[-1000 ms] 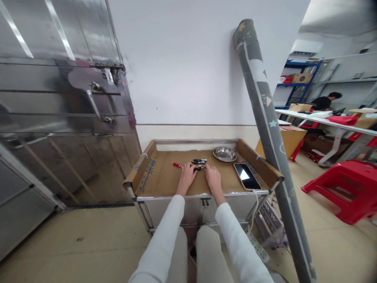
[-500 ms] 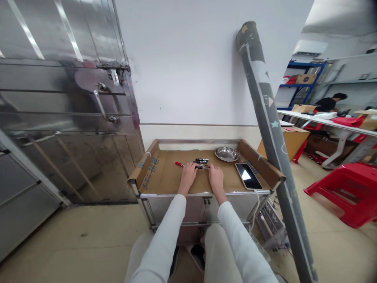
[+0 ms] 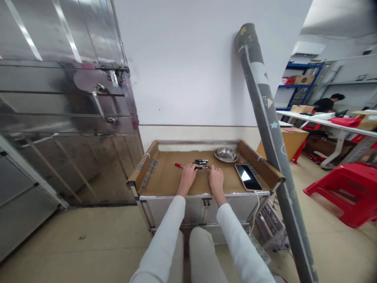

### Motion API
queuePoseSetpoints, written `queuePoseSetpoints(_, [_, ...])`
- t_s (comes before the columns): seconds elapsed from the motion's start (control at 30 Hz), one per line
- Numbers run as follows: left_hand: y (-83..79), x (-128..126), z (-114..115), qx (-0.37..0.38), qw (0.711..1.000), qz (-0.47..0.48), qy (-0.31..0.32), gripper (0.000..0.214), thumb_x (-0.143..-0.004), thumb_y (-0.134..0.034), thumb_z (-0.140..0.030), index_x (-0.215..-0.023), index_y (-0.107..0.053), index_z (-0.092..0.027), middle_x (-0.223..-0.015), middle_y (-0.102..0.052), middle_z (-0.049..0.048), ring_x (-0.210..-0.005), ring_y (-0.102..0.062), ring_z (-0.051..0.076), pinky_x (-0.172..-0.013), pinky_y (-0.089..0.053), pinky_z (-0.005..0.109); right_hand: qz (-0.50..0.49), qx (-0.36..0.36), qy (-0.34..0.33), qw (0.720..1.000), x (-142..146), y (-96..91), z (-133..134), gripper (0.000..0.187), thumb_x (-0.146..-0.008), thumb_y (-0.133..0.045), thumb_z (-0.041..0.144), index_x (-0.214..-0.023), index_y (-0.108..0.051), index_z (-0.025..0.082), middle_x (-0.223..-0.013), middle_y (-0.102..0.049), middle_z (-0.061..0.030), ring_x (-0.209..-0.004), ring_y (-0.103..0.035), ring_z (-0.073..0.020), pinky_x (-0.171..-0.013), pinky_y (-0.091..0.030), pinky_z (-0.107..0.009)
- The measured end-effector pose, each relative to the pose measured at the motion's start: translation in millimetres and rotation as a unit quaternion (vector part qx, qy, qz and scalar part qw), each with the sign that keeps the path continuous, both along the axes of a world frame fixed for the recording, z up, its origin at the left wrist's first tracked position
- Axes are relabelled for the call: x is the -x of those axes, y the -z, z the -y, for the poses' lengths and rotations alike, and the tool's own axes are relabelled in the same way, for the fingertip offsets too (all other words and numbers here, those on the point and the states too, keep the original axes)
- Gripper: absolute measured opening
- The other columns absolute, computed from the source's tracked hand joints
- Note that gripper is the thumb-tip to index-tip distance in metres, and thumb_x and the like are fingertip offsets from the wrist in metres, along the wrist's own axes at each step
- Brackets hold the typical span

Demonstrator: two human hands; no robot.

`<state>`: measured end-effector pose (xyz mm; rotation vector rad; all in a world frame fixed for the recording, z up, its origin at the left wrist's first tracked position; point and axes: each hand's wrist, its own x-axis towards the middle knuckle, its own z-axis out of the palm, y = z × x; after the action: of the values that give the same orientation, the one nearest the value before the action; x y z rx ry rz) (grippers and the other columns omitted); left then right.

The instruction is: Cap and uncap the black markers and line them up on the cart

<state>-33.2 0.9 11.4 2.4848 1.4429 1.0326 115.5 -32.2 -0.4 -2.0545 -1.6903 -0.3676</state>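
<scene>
Both my hands rest on the cardboard-lined top of a steel cart (image 3: 203,194). My left hand (image 3: 187,177) and my right hand (image 3: 216,178) pinch the two ends of a black pen (image 3: 202,168) lying crosswise between them. Just behind it lie other black pens (image 3: 201,161). A red-capped pen (image 3: 178,165) lies to the left of my left hand. The fingertips are too small to see clearly.
A steel bowl (image 3: 226,155) sits at the cart's back right, a phone (image 3: 247,176) with a lit screen at its right. A rolled grey mat (image 3: 266,118) leans against the wall. A steel door (image 3: 67,118) stands left, red stools (image 3: 341,192) right, a person (image 3: 328,103) far off.
My hands have stayed on the pen, the right one shifting slightly right; the view shifted a little as my head and legs moved.
</scene>
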Motion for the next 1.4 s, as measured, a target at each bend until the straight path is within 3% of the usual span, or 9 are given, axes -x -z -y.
queuePoseSetpoints(0.27, [-0.8, 1, 1, -0.011, 1.000, 0.017, 0.021, 0.022, -0.091, -0.050, -0.013, -0.108, -0.059, -0.021, -0.109, -0.063, 0.0050, -0.105, -0.057, 0.020, -0.095, -0.043, 0.036, -0.025, -0.027, -0.038, 0.999, -2, -3.7, 0, 0.029, -0.093, -0.033, 0.010, -0.103, -0.060, 0.011, -0.096, -0.068, -0.0160, -0.091, -0.060, -0.0249, -0.083, -0.042, -0.034])
queuePoseSetpoints(0.37, [0.3, 1, 0, -0.016, 1.000, 0.003, 0.017, 0.024, -0.091, -0.048, -0.013, -0.111, -0.059, -0.021, -0.110, -0.062, 0.0052, -0.107, -0.057, 0.020, -0.094, -0.043, 0.035, -0.059, -0.057, -0.090, 0.993, -1, -7.2, 2, 0.036, -0.093, -0.030, 0.010, -0.117, -0.056, 0.010, -0.106, -0.067, -0.0162, -0.095, -0.061, -0.0235, -0.087, -0.044, -0.034])
queuePoseSetpoints(0.5, [0.0, 1, 0, -0.007, 1.000, 0.002, -0.010, 0.020, -0.092, -0.048, -0.014, -0.109, -0.058, -0.019, -0.110, -0.064, 0.0061, -0.104, -0.058, 0.020, -0.091, -0.042, 0.034, -0.085, -0.078, -0.253, 0.961, 0, -8.4, 2, 0.061, -0.089, -0.032, 0.013, -0.149, -0.022, 0.012, -0.136, -0.054, -0.0145, -0.110, -0.058, -0.0179, -0.094, -0.046, -0.030])
queuePoseSetpoints(0.57, [-1.4, 1, 2, -0.011, 0.999, 0.002, -0.037, 0.019, -0.093, -0.047, -0.015, -0.108, -0.057, -0.019, -0.110, -0.064, 0.0066, -0.104, -0.059, 0.020, -0.090, -0.042, 0.034, -0.081, -0.073, -0.279, 0.954, 0, -6.3, 0, 0.070, -0.086, -0.034, 0.014, -0.152, -0.010, 0.012, -0.143, -0.047, -0.0144, -0.118, -0.055, -0.0180, -0.099, -0.044, -0.031])
queuePoseSetpoints(0.7, [-3.4, 0, 4, -0.039, 0.993, -0.005, -0.111, 0.019, -0.095, -0.045, -0.020, -0.109, -0.057, -0.019, -0.108, -0.065, 0.0084, -0.103, -0.057, 0.023, -0.090, -0.041, 0.036, -0.067, -0.069, -0.263, 0.960, 0, 0.8, -6, 0.078, -0.082, -0.036, 0.014, -0.153, -0.003, 0.009, -0.150, -0.038, -0.0164, -0.126, -0.050, -0.0211, -0.103, -0.043, -0.036])
queuePoseSetpoints(0.9, [-1.1, 0, 4, -0.047, 0.981, 0.007, -0.190, 0.025, -0.096, -0.039, -0.021, -0.113, -0.056, -0.018, -0.110, -0.064, 0.0115, -0.103, -0.054, 0.026, -0.091, -0.042, 0.039, -0.048, -0.044, -0.231, 0.971, 0, 6.6, -11, 0.073, -0.083, -0.036, 0.013, -0.153, -0.015, 0.015, -0.154, -0.031, -0.0136, -0.129, -0.046, -0.0232, -0.101, -0.043, -0.038])
queuePoseSetpoints(1.13, [-2.0, 3, 6, -0.022, 0.955, 0.062, -0.289, 0.037, -0.094, -0.032, -0.013, -0.125, -0.052, -0.019, -0.112, -0.057, 0.0157, -0.104, -0.055, 0.029, -0.088, -0.042, 0.041, -0.058, -0.014, -0.116, 0.991, 3, 9.7, -13, 0.053, -0.088, -0.037, 0.016, -0.141, -0.041, 0.010, -0.150, -0.039, -0.0161, -0.128, -0.045, -0.0258, -0.101, -0.039, -0.037])
queuePoseSetpoints(1.4, [8.1, 2, 0, 0.005, 0.921, 0.026, -0.388, 0.034, -0.096, -0.024, -0.014, -0.106, -0.057, -0.013, -0.101, -0.058, 0.0164, -0.097, -0.057, 0.027, -0.081, -0.045, 0.039, -0.058, -0.005, -0.108, 0.992, 2, 11.6, -14, 0.046, -0.090, -0.037, 0.017, -0.134, -0.048, 0.007, -0.143, -0.047, -0.0173, -0.125, -0.047, -0.0249, -0.101, -0.037, -0.037])
